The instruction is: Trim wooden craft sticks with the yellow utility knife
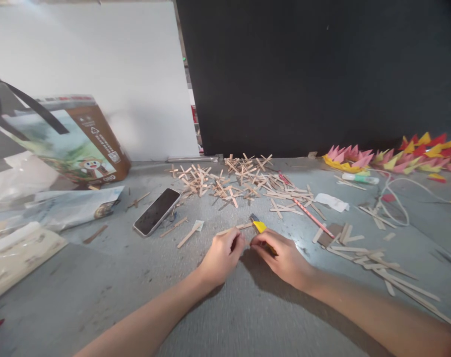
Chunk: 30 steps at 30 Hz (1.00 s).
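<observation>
My left hand (222, 255) is closed at the middle of the grey table, fingers curled inward. A flat wooden craft stick (243, 226) shows just beyond its knuckles and seems to be in its grip; the fingertips are partly hidden. My right hand (285, 259) is wrapped round a yellow utility knife (260, 226), whose dark blade end points forward and left, close to the end of the stick. A small gap lies between the two hands. Beyond them is a heap of craft sticks crossed into star shapes (232, 194).
A phone (157, 212) lies to the left, near a printed bag (87, 144) and plastic packets (20, 258). Loose sticks (374, 260), a red patterned pencil (312, 217), a glue stick (360, 178), a white cable (387, 198) and folded-paper crowns (348, 157) are at right. Panels stand behind.
</observation>
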Each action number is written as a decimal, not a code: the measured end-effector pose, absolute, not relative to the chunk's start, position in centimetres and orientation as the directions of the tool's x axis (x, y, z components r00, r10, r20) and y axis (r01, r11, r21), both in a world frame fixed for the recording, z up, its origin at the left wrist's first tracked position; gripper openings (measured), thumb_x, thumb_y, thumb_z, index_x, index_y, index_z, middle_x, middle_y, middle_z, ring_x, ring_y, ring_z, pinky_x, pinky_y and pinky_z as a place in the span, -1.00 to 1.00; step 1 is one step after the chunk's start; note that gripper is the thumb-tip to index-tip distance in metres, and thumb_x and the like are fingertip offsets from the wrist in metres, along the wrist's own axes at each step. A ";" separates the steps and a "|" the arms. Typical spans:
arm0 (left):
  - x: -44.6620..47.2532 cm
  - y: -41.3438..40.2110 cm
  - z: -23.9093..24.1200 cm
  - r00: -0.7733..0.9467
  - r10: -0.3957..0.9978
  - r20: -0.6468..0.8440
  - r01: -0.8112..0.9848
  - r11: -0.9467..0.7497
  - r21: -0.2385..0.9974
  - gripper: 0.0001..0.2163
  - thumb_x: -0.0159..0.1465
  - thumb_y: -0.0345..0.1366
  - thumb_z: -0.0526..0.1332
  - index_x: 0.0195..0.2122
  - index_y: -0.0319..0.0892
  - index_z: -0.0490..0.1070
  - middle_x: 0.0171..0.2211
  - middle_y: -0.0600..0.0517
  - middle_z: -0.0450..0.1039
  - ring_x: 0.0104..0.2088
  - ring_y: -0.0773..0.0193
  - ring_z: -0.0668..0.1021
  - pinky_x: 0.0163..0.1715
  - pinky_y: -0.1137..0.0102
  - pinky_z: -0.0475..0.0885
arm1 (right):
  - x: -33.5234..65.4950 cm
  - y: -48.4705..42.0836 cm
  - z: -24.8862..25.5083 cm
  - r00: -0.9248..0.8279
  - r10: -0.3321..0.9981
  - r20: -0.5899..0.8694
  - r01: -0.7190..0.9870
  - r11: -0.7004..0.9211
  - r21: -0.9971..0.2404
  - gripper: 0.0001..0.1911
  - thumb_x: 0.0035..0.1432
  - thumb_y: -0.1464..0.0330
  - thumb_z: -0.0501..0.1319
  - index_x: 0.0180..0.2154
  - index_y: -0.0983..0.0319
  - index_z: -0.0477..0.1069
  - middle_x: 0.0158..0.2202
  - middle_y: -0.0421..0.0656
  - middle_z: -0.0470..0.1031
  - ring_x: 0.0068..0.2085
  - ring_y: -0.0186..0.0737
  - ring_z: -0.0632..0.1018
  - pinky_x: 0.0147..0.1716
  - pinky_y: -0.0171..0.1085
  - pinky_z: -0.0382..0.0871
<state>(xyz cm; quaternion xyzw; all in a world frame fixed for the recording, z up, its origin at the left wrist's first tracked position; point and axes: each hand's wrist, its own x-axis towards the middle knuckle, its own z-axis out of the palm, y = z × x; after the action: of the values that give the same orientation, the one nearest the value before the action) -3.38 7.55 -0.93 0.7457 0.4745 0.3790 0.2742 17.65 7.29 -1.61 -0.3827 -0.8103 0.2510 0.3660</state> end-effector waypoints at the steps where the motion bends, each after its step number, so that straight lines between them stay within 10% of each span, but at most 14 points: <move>1: -3.4 7.6 -0.9 0.264 0.915 0.305 0.499 -0.400 0.769 -0.70 0.46 -0.26 0.04 -0.46 -0.14 0.20 -0.56 0.16 0.23 -0.51 0.39 0.29 -0.44 0.46 0.18 | 17.6 7.3 -1.6 -0.448 0.804 0.391 0.440 0.579 -0.686 -0.92 0.46 0.38 0.17 -0.15 0.13 0.44 -0.22 -0.15 0.55 -0.18 -0.17 0.58 -0.16 -0.20 0.43; 30: -3.6 7.4 -1.1 0.309 0.912 0.268 0.484 -0.394 0.782 -0.69 0.46 -0.25 0.02 -0.47 -0.13 0.13 -0.56 0.17 0.17 -0.51 0.38 0.23 -0.45 0.44 0.12 | 17.4 7.5 -2.2 -0.571 0.734 0.368 0.540 0.673 -0.506 -0.91 0.49 0.44 0.06 -0.14 0.16 0.27 -0.20 -0.11 0.46 -0.13 -0.06 0.49 -0.14 -0.14 0.36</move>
<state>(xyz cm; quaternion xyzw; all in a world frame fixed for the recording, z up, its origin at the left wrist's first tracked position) -3.57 7.45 -1.11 0.7526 0.4638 0.3611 0.2968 17.40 7.48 -2.24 -0.3663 -0.8694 0.1716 0.2838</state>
